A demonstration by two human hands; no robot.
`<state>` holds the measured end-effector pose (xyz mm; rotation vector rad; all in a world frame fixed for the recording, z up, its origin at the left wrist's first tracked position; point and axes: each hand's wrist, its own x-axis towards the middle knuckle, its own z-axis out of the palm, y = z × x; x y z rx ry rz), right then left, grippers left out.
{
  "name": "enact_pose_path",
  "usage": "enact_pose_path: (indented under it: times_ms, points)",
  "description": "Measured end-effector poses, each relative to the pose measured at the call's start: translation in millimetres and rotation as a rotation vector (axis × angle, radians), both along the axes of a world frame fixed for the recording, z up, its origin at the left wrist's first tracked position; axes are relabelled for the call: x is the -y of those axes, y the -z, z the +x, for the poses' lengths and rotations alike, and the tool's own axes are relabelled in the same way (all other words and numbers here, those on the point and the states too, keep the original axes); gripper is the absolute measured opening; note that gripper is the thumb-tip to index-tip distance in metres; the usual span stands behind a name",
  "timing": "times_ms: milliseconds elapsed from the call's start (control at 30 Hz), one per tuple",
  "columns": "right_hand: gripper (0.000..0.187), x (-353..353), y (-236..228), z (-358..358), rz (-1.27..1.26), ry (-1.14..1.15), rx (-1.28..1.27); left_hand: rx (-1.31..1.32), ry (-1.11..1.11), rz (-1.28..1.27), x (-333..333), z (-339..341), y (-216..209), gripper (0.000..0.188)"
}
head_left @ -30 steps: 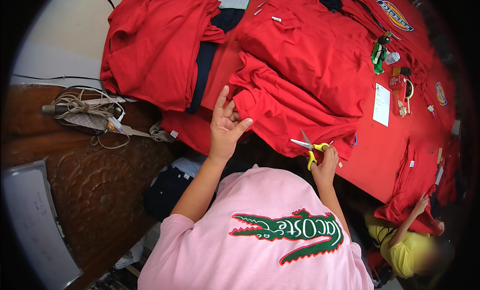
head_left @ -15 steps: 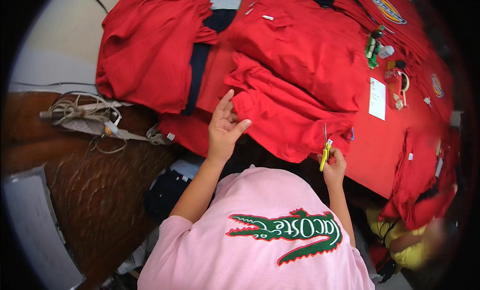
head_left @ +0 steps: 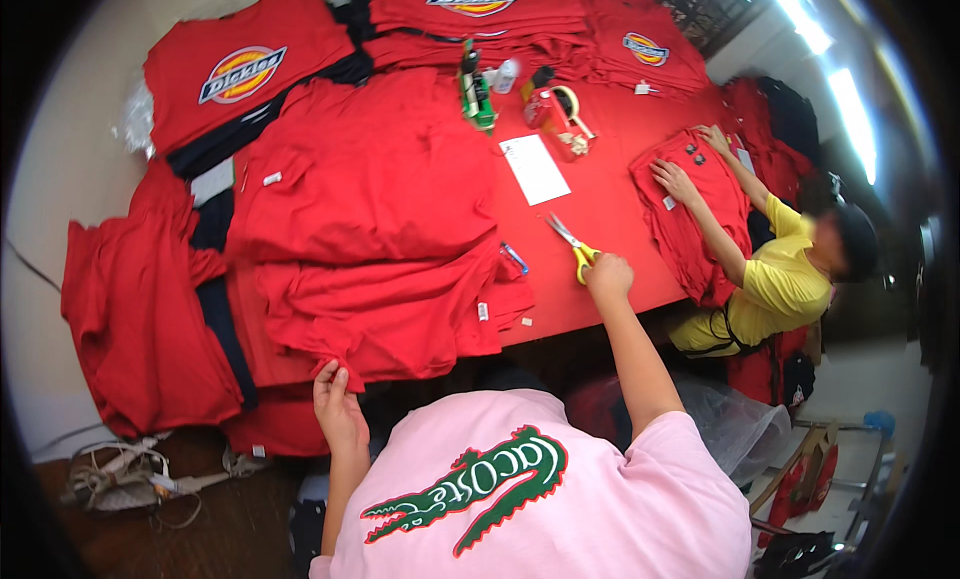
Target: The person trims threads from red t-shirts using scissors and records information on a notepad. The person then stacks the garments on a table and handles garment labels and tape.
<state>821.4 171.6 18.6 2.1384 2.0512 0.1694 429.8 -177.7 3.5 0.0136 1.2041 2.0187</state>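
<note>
My left hand [head_left: 341, 411] pinches the near left corner of a red shirt [head_left: 400, 314] that lies rumpled at the table's front edge. In my right hand [head_left: 609, 278] is a pair of scissors [head_left: 584, 253] with yellow handles. Its blades are parted a little and point away from me, over the bare red tabletop [head_left: 625, 269] to the right of the shirt. A small white tag [head_left: 483, 311] shows on the shirt's right side. Beside it lies a blue pen-like thing [head_left: 514, 258].
A white sheet [head_left: 537, 169], a tape dispenser [head_left: 558, 121] and a green tool [head_left: 475, 89] lie beyond the scissors. Red shirt stacks [head_left: 480, 24] line the back. A co-worker in yellow [head_left: 785, 264] handles red garments [head_left: 690, 214] at right. Coiled cords [head_left: 125, 474] lie lower left.
The view has swung right, bringing the co-worker into sight. My right hand has carried the scissors right, off the shirt. My left hand, open before, now grips the shirt's corner.
</note>
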Motion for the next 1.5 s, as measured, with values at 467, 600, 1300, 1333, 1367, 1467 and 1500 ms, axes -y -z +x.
enact_pose_path:
  times_ms: [467,600,1300,1333,1367,1467,1500]
  points:
    - [0.02,-81.9,-22.0,8.4,-0.357,-0.094,-0.156,-0.474,-0.202,-0.074,-111.3,48.2,-82.5,0.029]
    - [0.014,-130.6,-44.3,7.5,-0.526,-0.2,-0.094,-0.418,-0.242,-0.072,-135.6,65.3,-83.7,0.028]
    - [0.076,-268.8,-7.3,3.7,0.032,-0.196,-0.683,-0.454,-0.437,-0.24,-170.7,89.6,-85.4,0.025]
    - [0.077,-276.9,-0.4,11.2,0.039,-0.191,-0.719,-0.451,-0.438,-0.231,-172.6,90.7,-84.6,0.025]
    - [0.077,-286.4,5.6,19.8,0.047,-0.185,-0.755,-0.449,-0.431,-0.233,-174.7,91.9,-84.3,0.025]
    - [0.075,-305.1,-1.6,32.0,-0.035,-0.224,-0.842,-0.447,-0.428,-0.253,-170.9,96.3,-82.8,0.025]
    - [0.075,-313.6,-3.0,44.1,-0.028,-0.276,-0.836,-0.447,-0.42,-0.254,-171.2,97.3,-82.5,0.025]
